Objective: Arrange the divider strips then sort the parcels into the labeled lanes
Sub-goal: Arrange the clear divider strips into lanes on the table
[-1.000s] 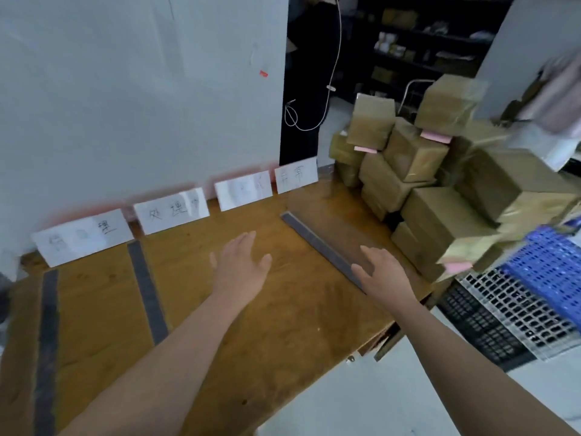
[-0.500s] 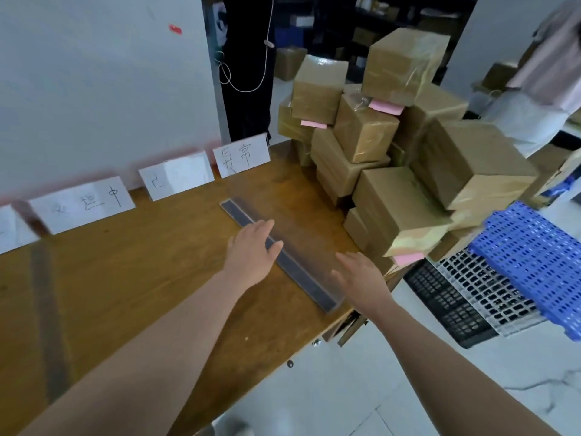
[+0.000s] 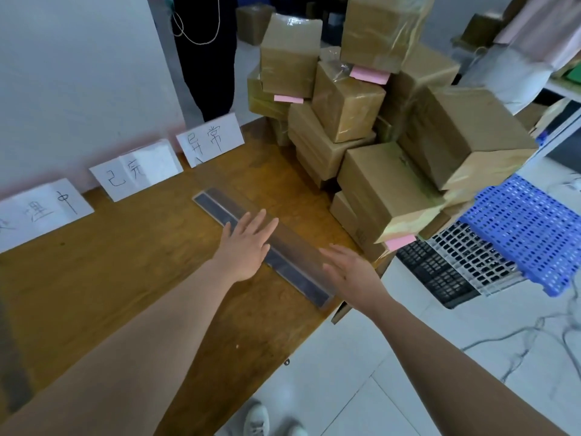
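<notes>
A long grey divider strip [image 3: 220,209] lies diagonally on the wooden table [image 3: 132,278], running from near the labels toward the front right corner. My left hand [image 3: 246,245] lies flat with straight fingers over the strip's middle. My right hand [image 3: 350,275] is open beside the strip's near end, fingers spread. A tall pile of brown taped parcels [image 3: 377,146] with pink notes stands on the table's right end. White paper lane labels [image 3: 210,140] lean along the wall.
Another dark strip [image 3: 12,357] lies at the far left edge. Blue and black plastic crates [image 3: 522,228] sit on the floor right of the table. A person in black [image 3: 207,58] stands behind the table. My shoes [image 3: 257,420] show below.
The view has swung to the right and closer. My left hand moved right onto the strip, and my right hand came in beside the strip's near end.
</notes>
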### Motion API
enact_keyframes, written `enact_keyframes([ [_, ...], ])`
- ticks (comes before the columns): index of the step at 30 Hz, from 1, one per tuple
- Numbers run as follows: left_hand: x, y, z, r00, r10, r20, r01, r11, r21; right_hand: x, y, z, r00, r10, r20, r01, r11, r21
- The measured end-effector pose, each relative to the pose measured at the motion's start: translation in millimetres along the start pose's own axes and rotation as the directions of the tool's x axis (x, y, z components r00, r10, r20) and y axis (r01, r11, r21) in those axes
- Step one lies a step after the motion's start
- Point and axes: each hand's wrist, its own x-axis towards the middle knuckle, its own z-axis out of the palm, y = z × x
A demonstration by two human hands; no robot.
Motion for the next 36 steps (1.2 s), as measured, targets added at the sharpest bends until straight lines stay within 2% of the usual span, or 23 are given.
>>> enact_keyframes([
  [5, -12, -11, 3, 0.993, 0.02, -0.117, -0.018, 1.0, 0.015, -2, -7, 4, 1.0, -0.001, -0.021, 0.002, 0.999, 0.039],
  [13, -20, -26, -3, 0.963, 0.005, -0.269, -0.022, 0.998, -0.059, -3, -18, 15, 1.0, -0.005, -0.022, 0.007, 0.998, 0.064],
  [20, -5, -24, -17, 0.927, 0.013, -0.374, -0.02, 1.0, -0.014, -11, -21, 23, 0.995, -0.007, -0.102, 0.021, 0.991, 0.133],
  [27, 6, -23, -42, 0.954, 0.208, -0.217, -0.16, 0.962, 0.221, -11, -24, 23, 0.99, 0.091, -0.111, -0.065, 0.975, 0.214],
  [30, 1, -19, -43, 0.957, 0.237, -0.166, -0.194, 0.951, 0.239, -8, -23, 21, 0.988, 0.123, -0.089, -0.11, 0.984, 0.138],
  [33, -6, -16, -40, 0.957, 0.252, -0.146, -0.219, 0.953, 0.21, -7, -25, 21, 0.994, 0.056, -0.094, -0.053, 0.998, 0.035],
  [36, -13, -15, -42, 0.962, 0.246, -0.123, -0.225, 0.961, 0.163, -8, -25, 22, 0.981, -0.138, -0.14, 0.128, 0.989, -0.077],
])
